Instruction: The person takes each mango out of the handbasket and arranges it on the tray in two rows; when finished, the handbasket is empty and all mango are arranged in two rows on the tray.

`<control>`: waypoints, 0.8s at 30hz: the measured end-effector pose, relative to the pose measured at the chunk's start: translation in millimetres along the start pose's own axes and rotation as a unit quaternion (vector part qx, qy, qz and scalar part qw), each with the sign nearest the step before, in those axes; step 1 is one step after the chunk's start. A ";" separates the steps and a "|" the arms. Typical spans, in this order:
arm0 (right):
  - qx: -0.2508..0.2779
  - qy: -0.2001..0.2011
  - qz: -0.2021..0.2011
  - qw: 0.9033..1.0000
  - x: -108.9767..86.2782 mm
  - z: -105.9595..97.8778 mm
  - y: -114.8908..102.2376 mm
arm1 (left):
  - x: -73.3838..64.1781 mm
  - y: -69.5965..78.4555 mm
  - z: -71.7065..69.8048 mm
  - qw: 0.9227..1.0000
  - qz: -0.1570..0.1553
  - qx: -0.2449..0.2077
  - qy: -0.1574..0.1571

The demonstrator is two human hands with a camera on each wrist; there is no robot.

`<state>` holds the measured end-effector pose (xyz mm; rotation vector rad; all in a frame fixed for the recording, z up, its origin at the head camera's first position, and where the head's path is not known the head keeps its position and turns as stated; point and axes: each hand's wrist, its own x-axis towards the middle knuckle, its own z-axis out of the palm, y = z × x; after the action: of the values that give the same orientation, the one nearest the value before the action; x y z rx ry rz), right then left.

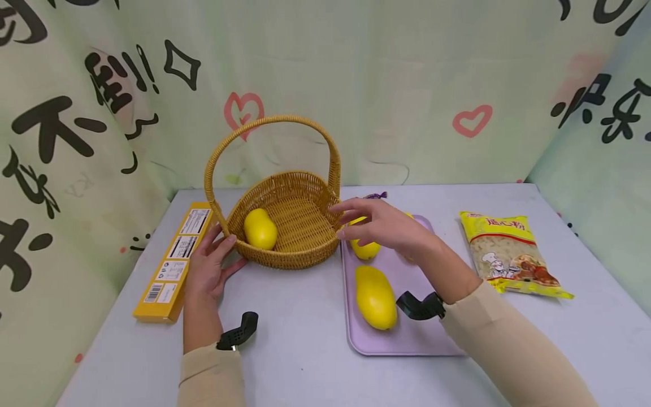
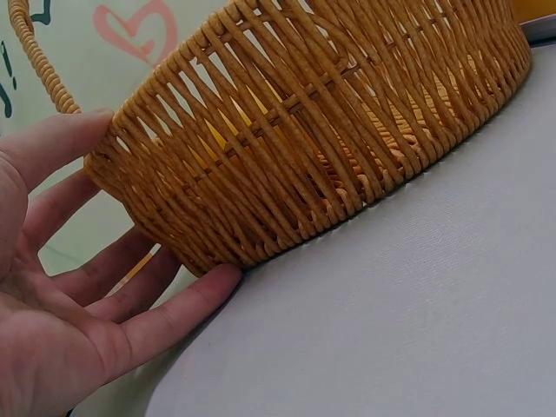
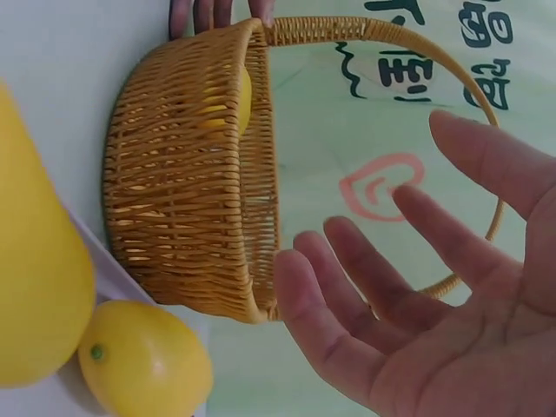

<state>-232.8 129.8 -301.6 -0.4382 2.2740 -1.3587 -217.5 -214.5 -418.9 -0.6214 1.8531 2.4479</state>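
The head view looks forward and down across the worktop (image 1: 300,350); much nearer, the left wrist view faces the basket (image 1: 295,260) from low down, the right sees it turned sideways; all three share it.

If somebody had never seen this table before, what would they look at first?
Probably the wicker basket with its tall looped handle, towards the back of the table, with a yellow fruit inside on the left and the left hand gripping that side. Next, maybe, the long yellow fruit on the purple tray, to the basket's right.
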 end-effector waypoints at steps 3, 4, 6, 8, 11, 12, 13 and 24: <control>-0.010 -0.019 0.003 1.000 8.1 -2.3 -5.5 | 0.2 0.0 -0.2 1.000 0.000 -0.001 -0.001; -0.014 -0.025 0.002 1.000 10.8 -2.9 -7.2 | 0.4 0.0 -0.1 1.000 0.000 -0.001 0.000; -0.016 -0.037 0.003 0.999 16.6 -4.2 -9.9 | 0.9 -0.3 0.0 1.000 0.001 0.000 0.000; -0.018 -0.050 0.001 0.999 21.9 -5.6 -12.4 | 1.1 -0.3 -0.1 1.000 0.002 0.002 -0.001; -0.017 -0.062 0.003 0.998 30.0 -7.4 -16.6 | 0.9 0.4 -0.4 1.000 0.003 0.005 -0.003; -0.018 -0.066 0.001 0.998 32.7 -7.8 -18.5 | 1.0 0.4 -0.6 1.000 0.003 0.006 -0.004; -0.018 -0.069 0.003 0.997 35.4 -8.1 -20.1 | 0.9 0.7 -0.6 1.000 0.002 0.005 -0.004; -0.026 -0.089 0.021 0.995 75.4 -3.2 -32.8 | 1.4 1.6 -0.9 1.000 0.004 0.003 -0.004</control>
<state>-297.1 80.4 -287.6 -0.5063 2.1642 -1.1920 -218.9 -216.2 -418.0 -0.6044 1.8628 2.4459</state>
